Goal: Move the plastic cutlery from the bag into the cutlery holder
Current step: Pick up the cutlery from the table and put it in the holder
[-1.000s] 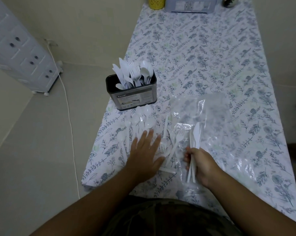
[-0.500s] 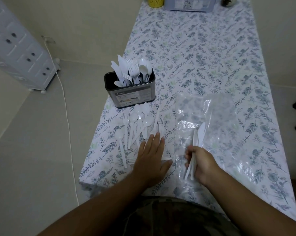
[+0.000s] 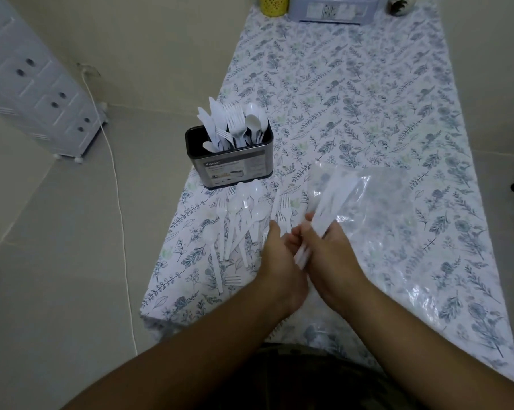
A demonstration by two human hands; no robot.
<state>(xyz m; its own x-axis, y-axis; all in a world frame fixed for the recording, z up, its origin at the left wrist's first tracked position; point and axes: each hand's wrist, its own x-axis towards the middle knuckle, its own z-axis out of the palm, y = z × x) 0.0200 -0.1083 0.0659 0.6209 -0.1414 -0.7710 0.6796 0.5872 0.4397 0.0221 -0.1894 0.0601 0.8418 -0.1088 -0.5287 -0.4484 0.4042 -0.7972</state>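
A dark metal cutlery holder (image 3: 235, 168) stands near the table's left edge, with several white plastic knives, forks and spoons upright in it. Loose white cutlery (image 3: 243, 220) lies scattered on the cloth in front of it. A clear plastic bag (image 3: 377, 214) lies flat to the right. My right hand (image 3: 331, 253) grips a bundle of white cutlery (image 3: 329, 202) that points up and away over the bag's left edge. My left hand (image 3: 279, 261) sits right beside it, fingers curled toward the bundle's lower end; whether it holds the bundle is hidden.
The table wears a floral cloth (image 3: 353, 93). At its far end stand a yellow container (image 3: 273, 4), a grey box (image 3: 332, 8) and a dark jar (image 3: 399, 5). A white drawer unit (image 3: 33, 84) and a cord (image 3: 116, 187) are on the floor to the left.
My right hand has lifted the bundle and swung it left, toward the loose cutlery. My left hand has left the cloth and closed in on the right hand.
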